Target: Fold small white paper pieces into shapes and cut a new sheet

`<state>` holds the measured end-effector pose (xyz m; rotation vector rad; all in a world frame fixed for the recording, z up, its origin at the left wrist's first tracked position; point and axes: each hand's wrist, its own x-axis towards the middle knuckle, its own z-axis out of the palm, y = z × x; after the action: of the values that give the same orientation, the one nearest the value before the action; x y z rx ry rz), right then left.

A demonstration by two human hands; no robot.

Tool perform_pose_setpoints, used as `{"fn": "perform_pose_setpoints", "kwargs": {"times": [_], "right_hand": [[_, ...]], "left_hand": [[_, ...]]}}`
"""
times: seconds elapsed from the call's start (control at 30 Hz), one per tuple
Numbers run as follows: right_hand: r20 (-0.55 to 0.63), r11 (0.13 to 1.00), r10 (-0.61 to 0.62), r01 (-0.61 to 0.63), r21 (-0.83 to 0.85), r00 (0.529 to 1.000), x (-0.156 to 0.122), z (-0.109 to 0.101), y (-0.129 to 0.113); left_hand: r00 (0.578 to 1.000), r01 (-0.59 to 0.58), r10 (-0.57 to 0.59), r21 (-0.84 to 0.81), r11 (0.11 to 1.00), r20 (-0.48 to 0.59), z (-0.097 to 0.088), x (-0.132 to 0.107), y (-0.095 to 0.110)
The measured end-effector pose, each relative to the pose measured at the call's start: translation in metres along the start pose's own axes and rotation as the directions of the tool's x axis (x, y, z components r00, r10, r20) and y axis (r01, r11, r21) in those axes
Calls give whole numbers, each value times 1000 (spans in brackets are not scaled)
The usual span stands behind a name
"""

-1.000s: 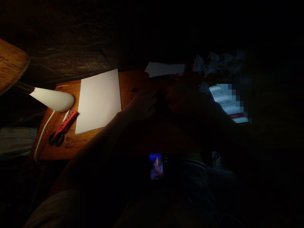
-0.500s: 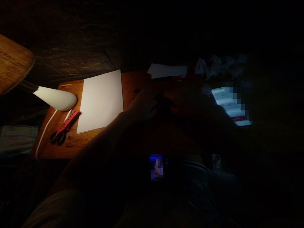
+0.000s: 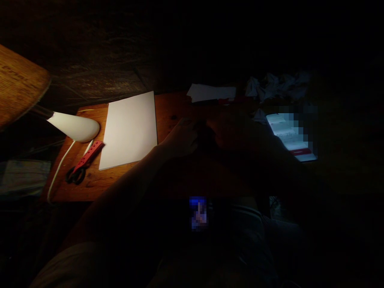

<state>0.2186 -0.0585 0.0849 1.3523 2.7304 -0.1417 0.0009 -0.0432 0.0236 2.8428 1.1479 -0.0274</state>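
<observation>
Over the middle of the wooden desk, my left hand and my right hand face each other with a small dark gap between them. Both lie in deep shadow. The left fingers seem bent inward, but their tips fade into the dark, and I cannot make out anything between the hands. Close to my left forearm is a stack of white paper. Beyond the hands lie white paper pieces, with a dark and red item along their near edge. A small folded paper piece sits by my right wrist.
At left stands a lamp with a white base and a wood-look shade. Black-handled scissors with a red patterned strip lie beside it. Several folded white papers sit at back right, near a lit, partly blurred screen.
The whole view has shifted slightly, so the lamp and paper stack appear a little further right and lower. Both hands remain close together; any finger movement is lost in the dark.
</observation>
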Motion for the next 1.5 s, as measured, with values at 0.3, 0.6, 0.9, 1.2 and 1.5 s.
{"fn": "perform_pose_setpoints", "kwargs": {"times": [0.3,0.6,0.9,1.2,1.5], "right_hand": [[47,1000,-2,1,13,999,1,0,4],[47,985,-37,29,171,998,9,7,36],[-197,959,113,-55,278,974,4,21,46],[-132,982,88,-64,178,987,1,21,46],[2,995,67,-66,79,998,-2,5,30]], "left_hand": [[1000,-5,5,-18,1000,-9,-1,2,0],[996,-44,35,-108,993,-83,4,-1,-11],[997,-23,13,-121,992,-79,-1,-2,-5],[993,0,-14,-123,992,-115,2,-6,-8],[988,-5,-5,-69,998,-154,1,-6,-8]]}}
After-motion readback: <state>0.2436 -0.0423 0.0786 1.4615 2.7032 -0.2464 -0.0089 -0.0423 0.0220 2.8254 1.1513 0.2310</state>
